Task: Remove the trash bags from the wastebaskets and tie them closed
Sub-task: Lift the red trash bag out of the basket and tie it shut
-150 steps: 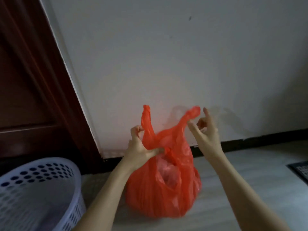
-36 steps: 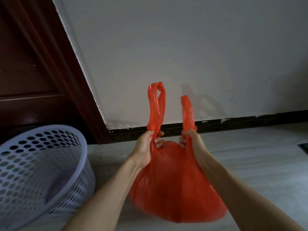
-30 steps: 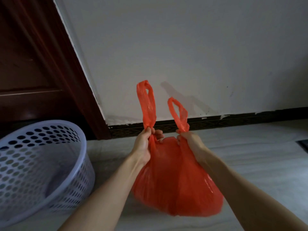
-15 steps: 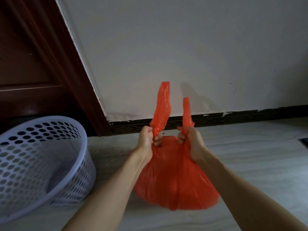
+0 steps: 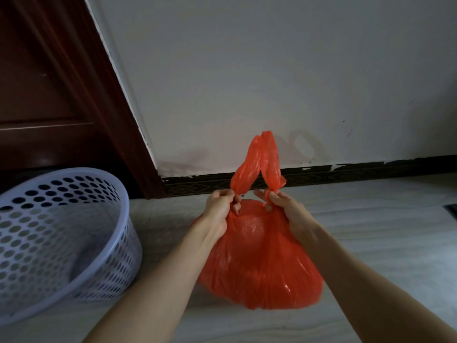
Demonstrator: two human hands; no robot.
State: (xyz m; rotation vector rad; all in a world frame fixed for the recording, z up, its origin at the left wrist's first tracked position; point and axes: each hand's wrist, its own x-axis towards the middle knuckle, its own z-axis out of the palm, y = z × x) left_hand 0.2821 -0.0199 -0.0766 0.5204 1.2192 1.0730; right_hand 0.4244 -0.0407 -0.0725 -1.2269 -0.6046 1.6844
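Head view, largest first: a perforated wastebasket point(image 5: 61, 238) stands bagless, left of the red trash bag point(image 5: 259, 263), which bulges on the floor. Left hand point(image 5: 220, 214) and right hand point(image 5: 284, 209) each pinch one handle loop point(image 5: 262, 164) above the bag; the loops lean together, apparently ready to cross into a knot.

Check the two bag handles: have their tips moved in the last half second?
Yes. The handle tips have leaned together and touch, against the wall; before, they stood apart.
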